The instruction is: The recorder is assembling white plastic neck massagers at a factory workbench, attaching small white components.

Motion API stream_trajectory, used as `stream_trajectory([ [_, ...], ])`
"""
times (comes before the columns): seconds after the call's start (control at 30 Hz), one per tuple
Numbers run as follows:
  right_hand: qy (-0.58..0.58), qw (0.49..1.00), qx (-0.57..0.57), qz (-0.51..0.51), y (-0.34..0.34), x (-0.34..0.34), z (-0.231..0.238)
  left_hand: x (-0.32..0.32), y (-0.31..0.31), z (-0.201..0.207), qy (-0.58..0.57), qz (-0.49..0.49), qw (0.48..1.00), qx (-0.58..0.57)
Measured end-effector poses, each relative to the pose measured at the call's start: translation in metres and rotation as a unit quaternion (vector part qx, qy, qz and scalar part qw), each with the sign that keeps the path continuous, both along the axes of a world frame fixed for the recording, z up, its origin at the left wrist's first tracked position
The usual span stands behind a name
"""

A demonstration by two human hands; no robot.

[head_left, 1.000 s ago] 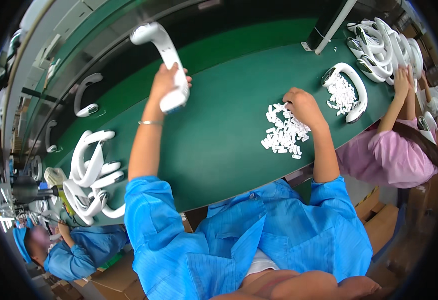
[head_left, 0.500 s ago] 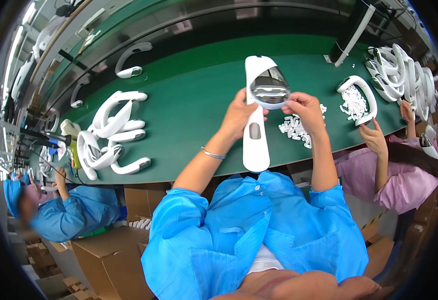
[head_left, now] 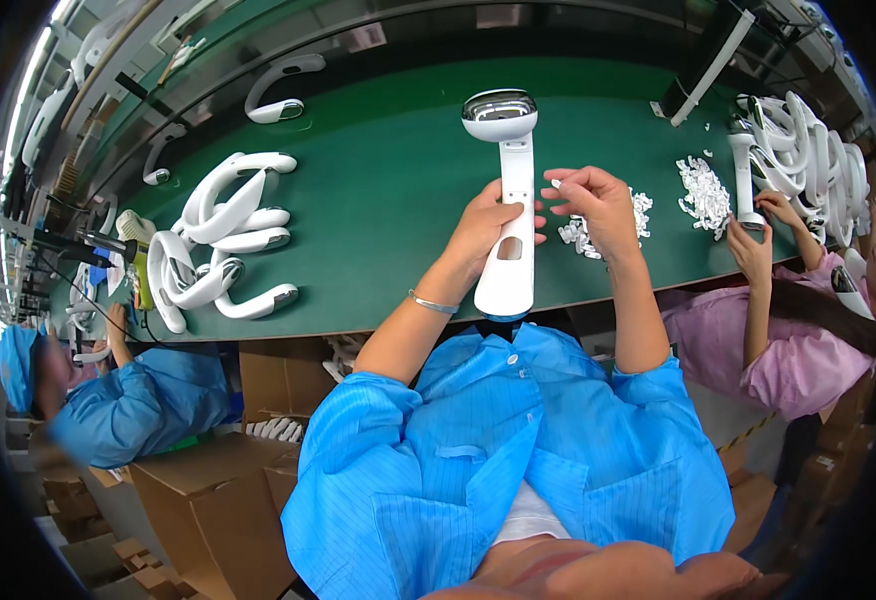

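Observation:
My left hand (head_left: 488, 228) is closed round the middle of a white curved device (head_left: 506, 275), shaped like a neck massager. It is held upright over the table's near edge. At its far end is a glossy silver-and-white head (head_left: 500, 116); a dark oval window shows near its lower end. To the right of it, my right hand (head_left: 603, 205) pinches a small white plastic piece (head_left: 556, 184) between thumb and fingertips, apart from the device. Beneath that hand lies a heap of similar small white pieces (head_left: 580, 236), partly hidden by the hand and wrist.
Several white U-shaped devices (head_left: 223, 215) lie on the green table (head_left: 378, 190) to the left. More are stacked at the far right (head_left: 808, 150). A co-worker in pink (head_left: 723, 345) handles one beside another heap (head_left: 703, 195). A co-worker in blue (head_left: 148, 410) and cardboard boxes (head_left: 218, 500) are at left.
The device has turned, so its glossy head now faces away edge-on. My right hand has left the head, showing a small white piece in its fingers. The co-worker's device at right has turned too.

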State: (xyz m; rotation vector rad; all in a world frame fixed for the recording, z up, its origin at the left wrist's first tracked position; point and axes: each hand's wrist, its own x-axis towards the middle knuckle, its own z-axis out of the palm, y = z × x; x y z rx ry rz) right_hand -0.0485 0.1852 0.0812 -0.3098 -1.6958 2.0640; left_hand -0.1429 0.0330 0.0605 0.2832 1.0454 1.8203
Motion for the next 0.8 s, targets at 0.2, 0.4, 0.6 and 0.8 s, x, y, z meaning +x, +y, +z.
stream_trajectory([
  [0.2, 0.047, 0.991, -0.099, 0.076, 0.003, 0.001, -0.010, 0.010, 0.000, 0.003, 0.001, 0.037, 0.999, 0.006],
  [0.4, 0.007, 0.989, -0.143, 0.039, -0.017, -0.001, 0.009, 0.013, 0.001, -0.006, 0.008, 0.046, 0.999, 0.022],
  [0.6, 0.026, 0.984, -0.169, 0.050, -0.006, -0.002, -0.015, 0.015, 0.003, -0.008, -0.003, 0.064, 0.998, 0.002],
  [0.8, -0.046, 0.996, -0.073, -0.031, -0.016, -0.003, -0.012, 0.017, 0.000, -0.009, -0.016, 0.057, 0.998, 0.001],
])
